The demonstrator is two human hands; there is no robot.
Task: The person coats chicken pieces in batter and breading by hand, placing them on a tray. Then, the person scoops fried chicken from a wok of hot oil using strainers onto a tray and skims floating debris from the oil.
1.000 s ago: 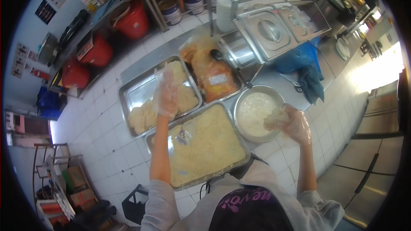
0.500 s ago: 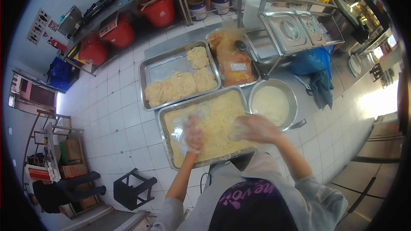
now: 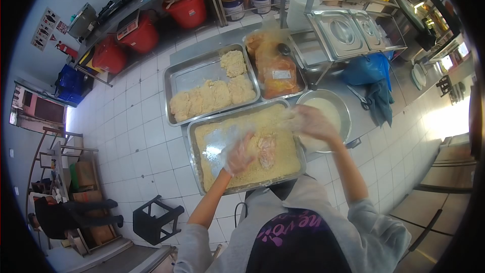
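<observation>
A pinkish piece (image 3: 267,152) lies on the pale crumbs (image 3: 283,168) in my nearest steel tray (image 3: 236,189), just off centre toward four o'clock.
My gloved left hand (image 3: 238,157), fingers loosely spread, is beside it at nine o'clock; my right hand (image 3: 314,122), at two, is too blurred to tell its grip. Near it, the round bowl (image 3: 347,114) holds white batter (image 3: 326,107). At eleven, another tray (image 3: 194,81) holds crumb-coated pieces (image 3: 214,96); at one, bagged orange meat (image 3: 273,60) carries a white label (image 3: 281,74), unreadable. My apron (image 3: 298,255) shows purple "hevo" lettering (image 3: 290,222).
</observation>
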